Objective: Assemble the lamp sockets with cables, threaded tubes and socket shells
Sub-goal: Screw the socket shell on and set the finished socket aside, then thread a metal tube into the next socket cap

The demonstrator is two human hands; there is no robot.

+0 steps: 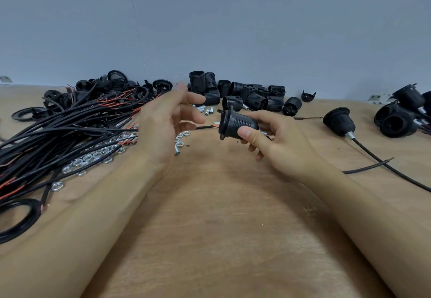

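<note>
My right hand [277, 143] grips a black ribbed lamp socket [238, 122] with a flange ring, held sideways above the table; a metal threaded tube end pokes out by my fingers. A black cable end with red wire [205, 127] lies just left of the socket's mouth. My left hand [168, 122] hovers left of the socket with fingers relaxed and spread, holding nothing. A bundle of black cables [70, 129] lies at the left. Loose black socket shells [251, 97] are piled at the back.
Metal nuts [93, 157] and short threaded tubes [207, 110] are scattered by the cables. An assembled socket with cable [339, 122] stands at the right, more of them [401, 115] at the far right. Black rings and caps [112, 85] sit at the back left.
</note>
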